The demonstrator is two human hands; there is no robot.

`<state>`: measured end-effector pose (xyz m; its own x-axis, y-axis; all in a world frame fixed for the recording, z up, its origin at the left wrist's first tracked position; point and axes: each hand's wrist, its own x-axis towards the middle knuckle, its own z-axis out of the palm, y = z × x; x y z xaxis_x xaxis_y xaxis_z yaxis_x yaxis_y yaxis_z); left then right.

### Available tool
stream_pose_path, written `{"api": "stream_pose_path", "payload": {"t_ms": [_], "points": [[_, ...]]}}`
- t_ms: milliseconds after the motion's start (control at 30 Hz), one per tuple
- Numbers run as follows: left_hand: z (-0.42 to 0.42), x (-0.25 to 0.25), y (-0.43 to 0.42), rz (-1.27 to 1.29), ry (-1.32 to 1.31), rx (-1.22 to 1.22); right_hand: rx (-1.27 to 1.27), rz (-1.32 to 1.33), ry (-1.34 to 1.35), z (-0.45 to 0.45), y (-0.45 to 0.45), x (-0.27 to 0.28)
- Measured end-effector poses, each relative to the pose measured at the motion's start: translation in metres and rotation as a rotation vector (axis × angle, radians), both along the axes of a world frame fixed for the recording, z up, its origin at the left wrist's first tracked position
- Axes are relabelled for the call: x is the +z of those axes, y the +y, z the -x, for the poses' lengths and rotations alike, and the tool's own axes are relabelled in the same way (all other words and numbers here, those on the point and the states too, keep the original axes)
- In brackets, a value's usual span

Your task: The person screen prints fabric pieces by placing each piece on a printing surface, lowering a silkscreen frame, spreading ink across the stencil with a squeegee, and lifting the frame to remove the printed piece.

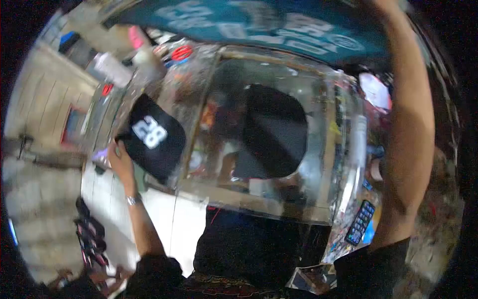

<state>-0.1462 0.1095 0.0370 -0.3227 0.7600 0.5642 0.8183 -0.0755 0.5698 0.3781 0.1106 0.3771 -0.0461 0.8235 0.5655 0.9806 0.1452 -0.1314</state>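
My left hand (119,159) is at the left corner of a black fabric piece (162,137) with a white number 28 printed on it. Its fingers are closed on that corner. A second black piece (276,132), plain and rounded on its right side, lies on the glass top (229,74) in the middle. My right arm stretches up the right side, and my right hand (386,6) is at the top edge of the view, beside a teal banner (259,25) with pale lettering. Blur and the frame edge hide the right fingers.
A black remote control (360,222) lies at the right on a cluttered surface. Red-handled scissors (181,53) and a white bottle-like object (113,69) are at the back left. White tiled floor (164,219) shows in front. Dark footwear (91,234) stands at lower left.
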Motion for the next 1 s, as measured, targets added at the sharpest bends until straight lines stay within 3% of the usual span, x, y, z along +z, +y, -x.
{"api": "stream_pose_path", "payload": {"t_ms": [67, 100, 133, 167, 200, 233, 267, 300, 367, 700, 833, 900, 967, 1000], "points": [[0.023, 0.026, -0.001, -0.053, 0.536, 0.337, -0.106, -0.003, -0.043, 0.004, -0.003, 0.006], [-0.007, 0.052, -0.014, -0.199, 0.484, 0.245, -0.201, 0.014, -0.081, -0.002, 0.01, 0.013], [-0.039, 0.054, -0.025, -0.299, 0.341, 0.085, -0.191, 0.006, -0.076, -0.006, 0.016, 0.014], [-0.091, 0.061, -0.043, -0.149, -0.087, -0.281, -0.206, 0.001, -0.045, -0.01, 0.021, 0.015], [-0.114, 0.027, -0.056, 0.029, -0.023, -0.492, -0.228, -0.013, -0.016, -0.016, 0.025, 0.017], [-0.16, 0.03, -0.08, 0.298, 0.64, -0.612, -0.174, -0.224, -0.218, -0.025, 0.033, 0.005], [-0.195, 0.018, -0.087, 0.43, 0.397, -0.949, -0.186, -0.024, -0.078, -0.018, 0.029, 0.014], [-0.217, 0.016, -0.094, 0.339, 0.693, -1.082, -0.198, 0.171, 0.062, -0.009, 0.023, 0.024], [-0.236, -0.007, -0.095, 0.333, 0.63, -1.2, -0.239, 0.17, 0.011, -0.001, 0.012, 0.031], [-0.242, -0.018, -0.095, 0.356, 0.705, -1.151, -0.269, 0.076, 0.045, 0.005, 0.01, 0.033], [-0.24, -0.002, -0.099, 0.363, 0.63, -1.181, -0.256, -0.088, -0.067, 0.021, -0.012, -0.007], [-0.24, 0.026, -0.095, 0.152, 0.189, -1.093, -0.227, -0.202, -0.096, 0.029, -0.04, -0.036], [-0.243, 0.061, -0.097, 0.06, -0.54, -0.985, -0.142, -0.299, -0.251, 0.035, -0.07, -0.08], [-0.236, 0.067, -0.104, 0.083, -0.552, -0.983, -0.077, -0.35, -0.266, 0.045, -0.089, -0.108]]}}
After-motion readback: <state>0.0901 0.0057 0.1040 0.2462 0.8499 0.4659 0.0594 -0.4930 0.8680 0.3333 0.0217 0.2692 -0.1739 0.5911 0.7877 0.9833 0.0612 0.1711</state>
